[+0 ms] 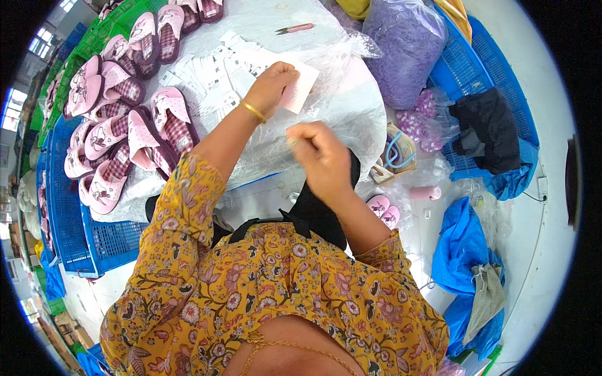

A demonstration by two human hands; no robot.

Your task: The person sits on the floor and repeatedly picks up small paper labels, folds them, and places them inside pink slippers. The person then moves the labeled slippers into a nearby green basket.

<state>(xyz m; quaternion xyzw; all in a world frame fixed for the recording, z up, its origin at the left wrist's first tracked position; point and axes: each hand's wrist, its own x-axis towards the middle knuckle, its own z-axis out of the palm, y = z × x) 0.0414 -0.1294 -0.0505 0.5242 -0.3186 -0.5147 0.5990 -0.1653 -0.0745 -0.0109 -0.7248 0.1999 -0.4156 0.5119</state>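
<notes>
My left hand (273, 84) pinches a small pale pink card tag (300, 89) and holds it above the clear plastic sheet (351, 106) on the work surface. A gold bangle sits on that wrist. My right hand (321, 153) is a closed fist a little nearer to me, fingers pinched together as if on something thin; what it grips is too small to make out. A spread of white paper tags (216, 75) lies just left of my left hand. Pink slippers with checked insoles (150, 128) are heaped to the left.
Small pink-handled snips (295, 28) lie at the far edge of the sheet. A bag of purple material (407, 50) and blue crates (483, 69) with a dark cloth (486, 128) stand to the right. Another blue crate (69, 213) sits left; a blue bag (467, 250) lies on the floor.
</notes>
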